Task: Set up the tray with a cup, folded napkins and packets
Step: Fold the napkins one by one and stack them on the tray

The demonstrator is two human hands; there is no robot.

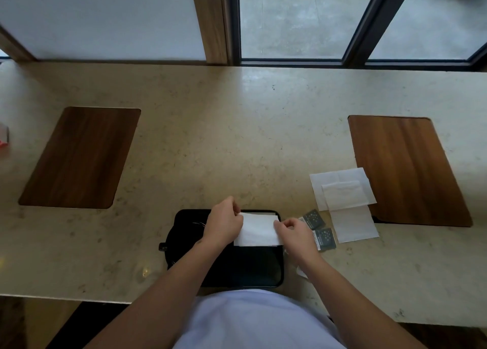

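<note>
A black tray (253, 269) lies at the counter's near edge. Over its far right part both hands hold a white napkin (259, 230) flat: my left hand (224, 223) pinches its left edge, my right hand (296, 234) pinches its right edge. A dark cup (184, 240) sits in the tray's left part, mostly hidden behind my left forearm. Two dark packets (313, 218) (324, 239) lie on the counter just right of my right hand. More white napkins (342, 190) lie unfolded further right, overlapping each other.
Two wooden inlays are set in the beige stone counter (237, 138), one at left (79, 159) and one at right (405, 169). A red and white object (4, 138) shows at the far left edge. A window and wall run behind the counter.
</note>
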